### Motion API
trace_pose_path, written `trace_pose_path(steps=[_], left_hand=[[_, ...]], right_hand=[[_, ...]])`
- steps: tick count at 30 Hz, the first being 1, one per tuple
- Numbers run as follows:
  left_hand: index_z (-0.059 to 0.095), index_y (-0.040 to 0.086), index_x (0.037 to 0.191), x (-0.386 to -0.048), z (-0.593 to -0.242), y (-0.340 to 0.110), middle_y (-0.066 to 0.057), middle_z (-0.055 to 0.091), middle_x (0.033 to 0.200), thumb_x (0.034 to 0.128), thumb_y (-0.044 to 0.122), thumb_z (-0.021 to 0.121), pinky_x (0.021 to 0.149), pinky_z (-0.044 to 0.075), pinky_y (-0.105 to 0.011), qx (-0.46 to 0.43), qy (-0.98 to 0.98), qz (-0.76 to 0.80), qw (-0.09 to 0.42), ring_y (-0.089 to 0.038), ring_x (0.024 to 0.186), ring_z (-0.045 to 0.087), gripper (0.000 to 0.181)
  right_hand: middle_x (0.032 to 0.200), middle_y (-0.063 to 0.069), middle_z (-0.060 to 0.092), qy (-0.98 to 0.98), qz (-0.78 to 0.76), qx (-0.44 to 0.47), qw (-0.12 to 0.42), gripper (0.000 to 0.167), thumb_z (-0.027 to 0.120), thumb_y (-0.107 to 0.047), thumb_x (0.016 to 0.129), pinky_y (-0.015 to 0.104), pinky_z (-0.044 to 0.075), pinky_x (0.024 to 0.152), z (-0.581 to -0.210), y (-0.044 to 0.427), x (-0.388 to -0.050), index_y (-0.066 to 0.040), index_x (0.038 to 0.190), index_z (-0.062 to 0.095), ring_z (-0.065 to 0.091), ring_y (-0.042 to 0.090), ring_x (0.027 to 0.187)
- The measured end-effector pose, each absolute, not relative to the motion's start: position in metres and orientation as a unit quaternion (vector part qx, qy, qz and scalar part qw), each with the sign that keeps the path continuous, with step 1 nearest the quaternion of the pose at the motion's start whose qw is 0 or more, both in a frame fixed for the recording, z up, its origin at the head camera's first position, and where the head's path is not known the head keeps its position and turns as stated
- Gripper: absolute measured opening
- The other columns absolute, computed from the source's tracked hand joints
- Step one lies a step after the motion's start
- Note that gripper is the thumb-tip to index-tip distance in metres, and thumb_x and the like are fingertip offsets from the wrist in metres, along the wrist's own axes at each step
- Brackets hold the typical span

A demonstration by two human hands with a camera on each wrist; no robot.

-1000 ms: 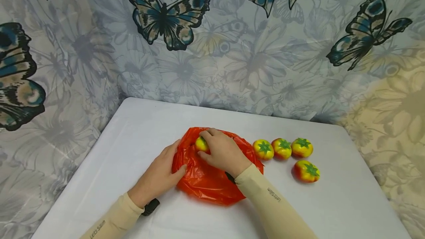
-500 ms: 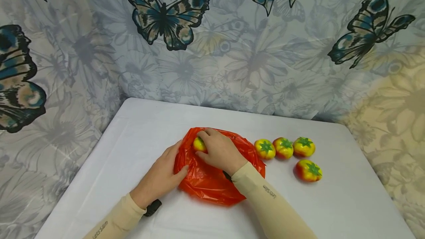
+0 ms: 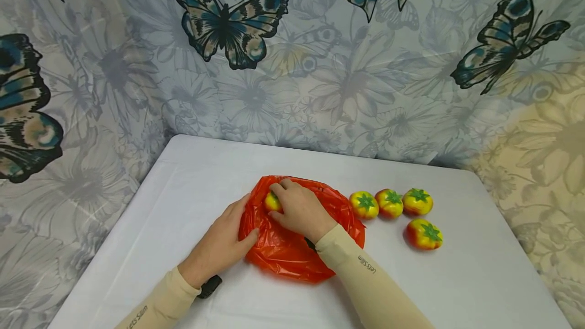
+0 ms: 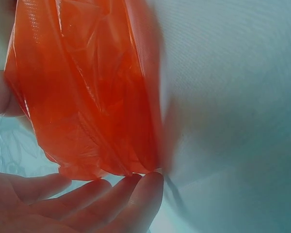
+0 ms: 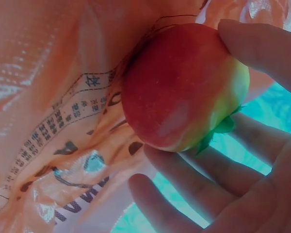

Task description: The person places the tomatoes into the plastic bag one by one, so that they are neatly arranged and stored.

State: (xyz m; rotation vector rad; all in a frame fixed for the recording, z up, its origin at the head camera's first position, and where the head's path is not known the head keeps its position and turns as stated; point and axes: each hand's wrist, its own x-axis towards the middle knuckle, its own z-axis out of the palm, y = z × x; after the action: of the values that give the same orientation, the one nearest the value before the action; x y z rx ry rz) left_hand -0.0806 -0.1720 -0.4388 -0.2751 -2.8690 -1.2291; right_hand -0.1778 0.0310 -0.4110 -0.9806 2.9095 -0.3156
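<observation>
A crinkled red plastic bag (image 3: 290, 258) lies on the white table in the head view, its mouth spread. Over that mouth, my right hand (image 3: 302, 208) grips a red-and-yellow persimmon (image 3: 272, 201) between thumb and fingers. The right wrist view shows the same persimmon (image 5: 182, 87) close up, its green calyx toward the fingers and printed bag plastic beside it. My left hand (image 3: 219, 240) spans the bag's left side, thumb on the near part and fingers along the far part. In the left wrist view its nearly straight fingers (image 4: 89, 199) touch the bag's edge. The bag's inside is hidden.
To the right of the bag, three persimmons stand in a row, the nearest one (image 3: 364, 205) close to the bag's edge. Another persimmon (image 3: 424, 234) lies in front of them. The white table (image 3: 484, 268) ends at a butterfly-patterned wall covering (image 3: 320, 80).
My right hand has shifted slightly left with the persimmon over the bag. The left hand keeps its place at the bag's side, and the other persimmons stay put on the table.
</observation>
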Motion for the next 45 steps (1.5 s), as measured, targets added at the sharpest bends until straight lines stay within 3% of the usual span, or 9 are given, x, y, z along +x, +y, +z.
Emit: trace_pose_path(steps=[11, 15, 19, 28, 36, 40, 45], left_hand=[[0.026, 0.01, 0.172, -0.084, -0.439, -0.169, -0.012, 0.043, 0.17, 0.1028, 0.029, 0.071, 0.121, 0.049, -0.057, -0.094, -0.916, -0.391, -0.006, -0.034, 0.15, 0.054, 0.085], [0.026, 0.008, 0.172, -0.08, -0.439, -0.173, -0.013, 0.044, 0.17, 0.1025, 0.029, 0.072, 0.121, 0.048, -0.059, -0.083, -0.917, -0.389, -0.007, -0.037, 0.152, 0.052, 0.085], [0.025, 0.009, 0.172, -0.08, -0.44, -0.172, -0.015, 0.043, 0.17, 0.1026, 0.031, 0.072, 0.123, 0.046, -0.06, -0.072, -0.919, -0.387, -0.014, -0.037, 0.153, 0.05, 0.086], [0.025, 0.008, 0.172, -0.08, -0.438, -0.176, -0.018, 0.045, 0.167, 0.1037, 0.032, 0.071, 0.119, 0.048, -0.064, -0.061, -0.926, -0.371, -0.029, -0.041, 0.15, 0.053, 0.086], [0.025, 0.005, 0.171, -0.081, -0.437, -0.176, -0.02, 0.044, 0.168, 0.1038, 0.031, 0.07, 0.118, 0.049, -0.064, -0.066, -0.929, -0.362, -0.032, -0.042, 0.149, 0.053, 0.086], [0.025, 0.005, 0.171, -0.082, -0.437, -0.174, -0.02, 0.044, 0.168, 0.1035, 0.031, 0.071, 0.118, 0.049, -0.062, -0.069, -0.931, -0.358, -0.033, -0.042, 0.15, 0.053, 0.086], [0.025, 0.004, 0.171, -0.081, -0.435, -0.175, -0.022, 0.045, 0.167, 0.1037, 0.029, 0.072, 0.117, 0.05, -0.063, -0.076, -0.931, -0.356, -0.026, -0.043, 0.147, 0.055, 0.086]], right_hand=[[0.149, 0.01, 0.063, 0.944, -0.102, -0.313, 0.025, 0.069, 0.083, -0.042, 0.095, 0.048, 0.061, 0.108, -0.4, 0.045, -0.177, -0.019, 0.155, 0.059, 0.067, 0.028, 0.13], [0.145, 0.009, 0.066, 0.942, -0.107, -0.317, 0.005, 0.07, 0.083, -0.043, 0.095, 0.049, 0.061, 0.107, -0.388, 0.058, -0.171, -0.02, 0.156, 0.057, 0.07, 0.028, 0.127], [0.141, 0.011, 0.067, 0.948, -0.119, -0.296, -0.016, 0.069, 0.083, -0.043, 0.094, 0.051, 0.063, 0.102, -0.377, 0.086, -0.163, -0.019, 0.155, 0.059, 0.072, 0.03, 0.12], [0.148, 0.018, 0.065, 0.971, -0.113, -0.2, -0.062, 0.071, 0.086, -0.041, 0.092, 0.06, 0.06, 0.104, -0.376, 0.173, -0.137, -0.014, 0.153, 0.06, 0.066, 0.04, 0.132], [0.143, 0.022, 0.066, 0.978, -0.124, -0.13, -0.106, 0.066, 0.087, -0.033, 0.091, 0.068, 0.059, 0.098, -0.386, 0.247, -0.115, -0.007, 0.147, 0.064, 0.068, 0.047, 0.123], [0.142, 0.028, 0.063, 0.984, -0.122, -0.084, -0.095, 0.066, 0.085, -0.035, 0.093, 0.073, 0.056, 0.096, -0.39, 0.276, -0.108, -0.006, 0.147, 0.062, 0.064, 0.051, 0.123], [0.147, 0.033, 0.055, 0.992, -0.12, -0.025, -0.031, 0.073, 0.081, -0.044, 0.096, 0.078, 0.051, 0.1, -0.397, 0.3, -0.106, -0.005, 0.152, 0.056, 0.055, 0.057, 0.131]])
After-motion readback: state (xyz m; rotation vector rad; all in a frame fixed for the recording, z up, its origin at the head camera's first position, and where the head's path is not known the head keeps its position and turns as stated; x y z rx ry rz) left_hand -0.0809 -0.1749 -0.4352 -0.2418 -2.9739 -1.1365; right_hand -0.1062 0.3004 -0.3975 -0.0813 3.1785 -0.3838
